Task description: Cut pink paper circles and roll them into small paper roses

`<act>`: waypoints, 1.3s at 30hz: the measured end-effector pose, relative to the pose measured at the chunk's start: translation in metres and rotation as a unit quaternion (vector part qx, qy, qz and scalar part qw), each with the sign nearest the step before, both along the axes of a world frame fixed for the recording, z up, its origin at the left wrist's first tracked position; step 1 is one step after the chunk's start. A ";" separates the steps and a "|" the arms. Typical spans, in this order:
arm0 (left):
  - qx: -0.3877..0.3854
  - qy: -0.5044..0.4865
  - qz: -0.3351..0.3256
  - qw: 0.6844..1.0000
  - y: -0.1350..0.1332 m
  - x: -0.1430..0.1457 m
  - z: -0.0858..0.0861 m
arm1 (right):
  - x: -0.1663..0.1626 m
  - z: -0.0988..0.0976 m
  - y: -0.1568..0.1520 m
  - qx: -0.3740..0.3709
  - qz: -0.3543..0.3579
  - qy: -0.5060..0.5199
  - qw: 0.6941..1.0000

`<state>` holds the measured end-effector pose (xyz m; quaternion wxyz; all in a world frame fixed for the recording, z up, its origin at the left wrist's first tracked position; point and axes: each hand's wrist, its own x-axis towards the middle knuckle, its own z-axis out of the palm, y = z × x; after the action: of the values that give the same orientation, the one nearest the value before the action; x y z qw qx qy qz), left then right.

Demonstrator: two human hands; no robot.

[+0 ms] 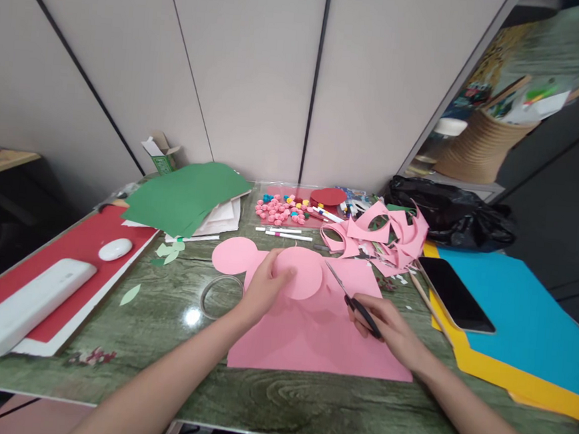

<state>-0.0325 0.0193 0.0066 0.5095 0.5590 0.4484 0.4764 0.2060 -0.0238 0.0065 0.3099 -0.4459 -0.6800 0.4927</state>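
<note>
My left hand (262, 287) is closed on the edge of a pink paper circle (301, 275) that is partly cut out of a pink paper sheet (310, 342) lying on the green table (161, 320). My right hand (386, 326) grips a pair of scissors (348, 296) with black handles; the blades point up and left toward the circle. A second pink circle (234, 254) lies just left of my left hand. A clear ring (218, 291) rests on the table below it.
Pink scraps (383, 234), markers (288, 232) and small coloured balls (280, 208) lie behind. A phone (454, 293) rests on blue (517, 308) and yellow paper (488, 373) at right. At left are green paper (185, 195), a mouse (115, 249) and a white keyboard (22, 306).
</note>
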 end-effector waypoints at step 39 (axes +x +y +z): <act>0.003 0.016 0.007 1.000 -0.002 0.002 0.004 | -0.004 -0.002 0.000 -0.003 -0.011 -0.029 1.000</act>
<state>-0.0308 0.0173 0.0108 0.4967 0.5649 0.4593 0.4724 0.2018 -0.0241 0.0046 0.2936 -0.4684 -0.6823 0.4785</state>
